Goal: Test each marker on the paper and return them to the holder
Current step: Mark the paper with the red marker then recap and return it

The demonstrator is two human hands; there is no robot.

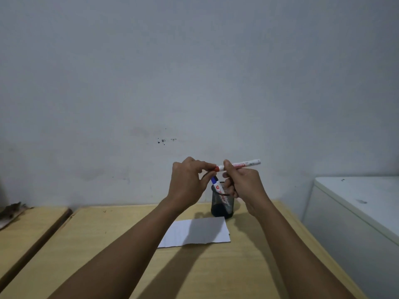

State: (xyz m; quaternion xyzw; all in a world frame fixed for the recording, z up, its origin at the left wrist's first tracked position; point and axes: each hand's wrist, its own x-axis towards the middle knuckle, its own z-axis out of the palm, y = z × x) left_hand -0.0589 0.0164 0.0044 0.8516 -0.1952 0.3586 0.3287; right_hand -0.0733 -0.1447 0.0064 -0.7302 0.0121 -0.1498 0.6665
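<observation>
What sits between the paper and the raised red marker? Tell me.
In the head view, the black mesh holder stands there with a blue-capped marker in it, behind the paper and below the red marker.

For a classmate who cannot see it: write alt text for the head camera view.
Two hands hold a red marker level above a desk: the right hand grips the barrel, the left hand pinches its red cap. Below stand a black mesh holder with a blue marker and white paper.
</observation>
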